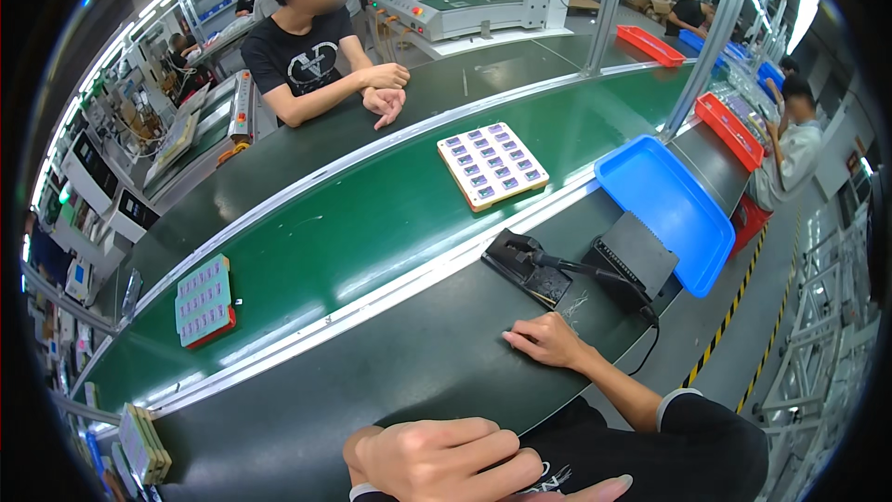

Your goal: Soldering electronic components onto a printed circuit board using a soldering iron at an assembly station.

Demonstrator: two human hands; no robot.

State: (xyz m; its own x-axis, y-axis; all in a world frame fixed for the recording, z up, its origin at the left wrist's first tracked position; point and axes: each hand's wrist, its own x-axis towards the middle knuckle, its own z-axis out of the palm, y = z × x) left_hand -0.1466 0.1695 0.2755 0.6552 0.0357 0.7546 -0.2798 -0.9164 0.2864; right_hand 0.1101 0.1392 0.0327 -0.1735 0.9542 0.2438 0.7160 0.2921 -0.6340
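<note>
Bottom centre of the frame: left hand [437,455], fingers curled loosely together, clamped on nothing, resting at the near edge of the dark worktop [307,409] over a black-clothed lap.

Right of centre, lower half: right hand [548,339] lies palm down on the worktop, fingers spread flat and slightly apart, holding nothing. Forearm runs down-right to a black sleeve with a white cuff.

Just above the right hand: black soldering iron stand [525,267], iron handle resting in it, cable [650,325] trailing right and down off the table edge. Hand is near the stand, not touching. Small wisp of wire or solder scraps between them; too small to tell which.

Right of the stand: black box-shaped unit [636,256], touching the edge of a blue tray [664,209] in the right-middle of the frame.

Middle band: green conveyor belt [372,214] runs lower left to upper right. On it, centre of frame, a pale tray of small purple parts [492,165], about 4 across. Left of frame, a green stacked tray [204,299] on a red base. Lower left corner, 1 more stack of trays [144,442] at the belt's end.

Far side, upper left: a seated person in a black shirt [302,56], forearms on the far worktop, hands together. Upper right: red trays [650,44], another person [790,144] at the line.
</note>
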